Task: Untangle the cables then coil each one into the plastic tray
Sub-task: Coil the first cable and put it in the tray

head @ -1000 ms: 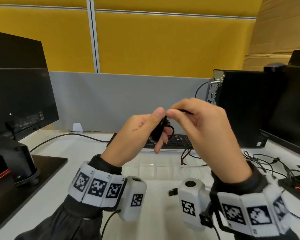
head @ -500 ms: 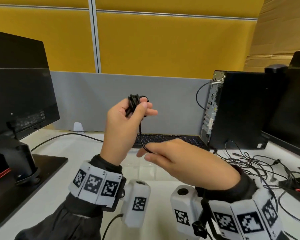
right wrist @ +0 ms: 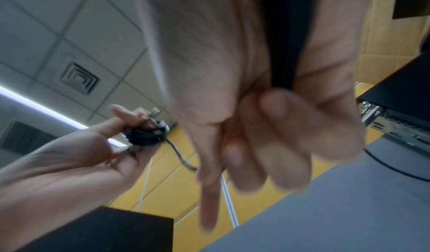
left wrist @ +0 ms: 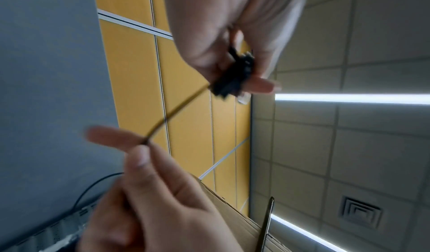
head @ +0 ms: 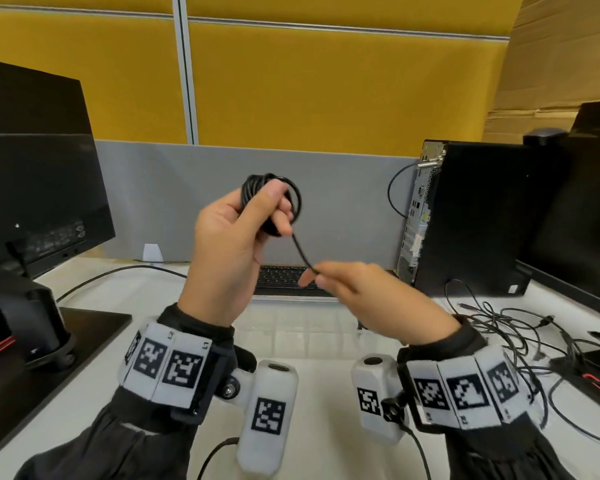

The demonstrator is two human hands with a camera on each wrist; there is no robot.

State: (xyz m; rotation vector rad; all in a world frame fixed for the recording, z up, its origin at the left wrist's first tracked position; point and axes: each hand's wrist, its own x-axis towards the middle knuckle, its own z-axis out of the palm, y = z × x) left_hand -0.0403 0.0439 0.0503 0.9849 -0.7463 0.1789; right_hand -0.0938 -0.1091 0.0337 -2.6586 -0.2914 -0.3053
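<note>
Raised since a second ago, the left hand (head: 234,233) grips the black cable coil (head: 274,195) while the right hand (head: 368,292) pinches its tail. One loose stretch remains, so coiling looks nearly finished; the tray (head: 309,336) below seems, dimly, empty.

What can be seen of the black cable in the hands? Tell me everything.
The black cable is thin, round and smooth, like rubber or plastic. Most of it is wound into a small tight coil of several loops, held up in the air above the desk by the left hand, thumb pressing on the loops. One short free tail runs down and rightward, pulled straight, to the right hand, which pinches its end. A pale plug tip shows at the coil in the left wrist view.
</note>
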